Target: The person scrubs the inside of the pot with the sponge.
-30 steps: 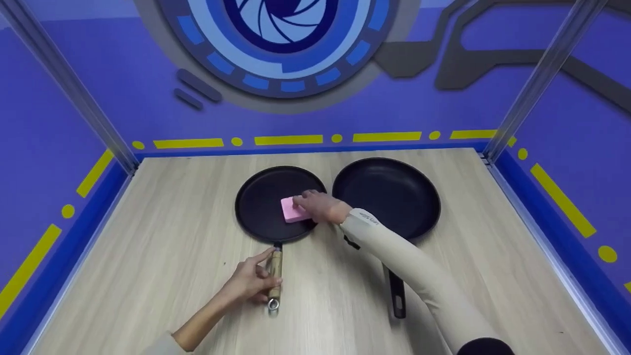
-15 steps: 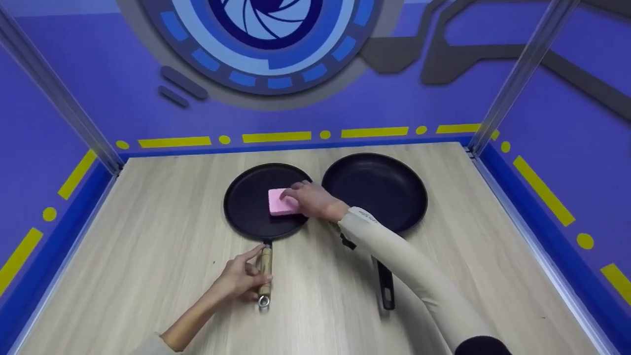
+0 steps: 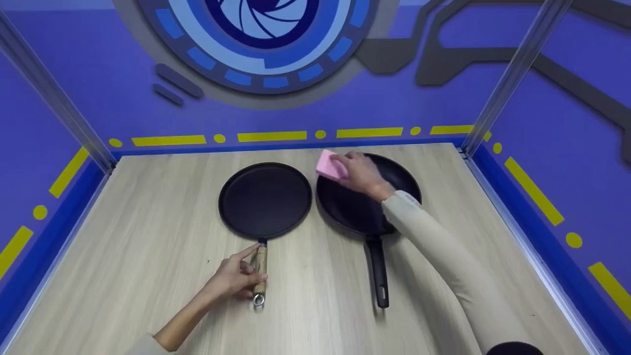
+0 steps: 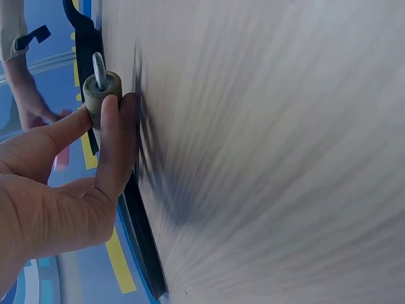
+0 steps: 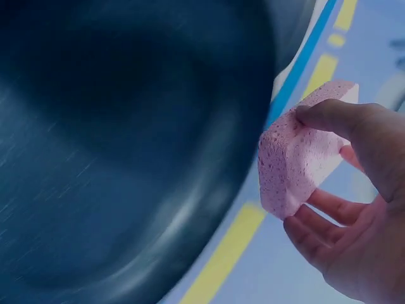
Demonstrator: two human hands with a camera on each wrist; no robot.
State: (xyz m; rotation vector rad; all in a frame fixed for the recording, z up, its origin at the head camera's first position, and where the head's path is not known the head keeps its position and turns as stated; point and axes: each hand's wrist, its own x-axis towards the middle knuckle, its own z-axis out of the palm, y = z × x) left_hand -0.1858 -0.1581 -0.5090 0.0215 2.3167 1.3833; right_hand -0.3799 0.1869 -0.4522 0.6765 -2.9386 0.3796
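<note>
A flat black round pan (image 3: 265, 199) lies at the left on the table. My left hand (image 3: 231, 278) grips its wooden handle (image 3: 261, 271), thumb and fingers around it. In the left wrist view the handle's end with a metal ring (image 4: 99, 71) shows between the fingers. My right hand (image 3: 362, 172) holds a pink sponge (image 3: 331, 165) above the left rim of a deeper black frying pan (image 3: 350, 209). In the right wrist view the porous sponge (image 5: 297, 149) is pinched between thumb and fingers, apart from the pan. The right forearm hides part of the frying pan.
The frying pan's black handle (image 3: 378, 276) points toward me on the wooden table (image 3: 157, 222). Blue panels (image 3: 276, 113) with yellow marks stand behind and at both sides, joined by metal posts (image 3: 517, 74).
My right hand has lifted the sponge off the flat pan and carried it right, over the frying pan. My left hand stays on the wooden handle. The head view has shifted slightly.
</note>
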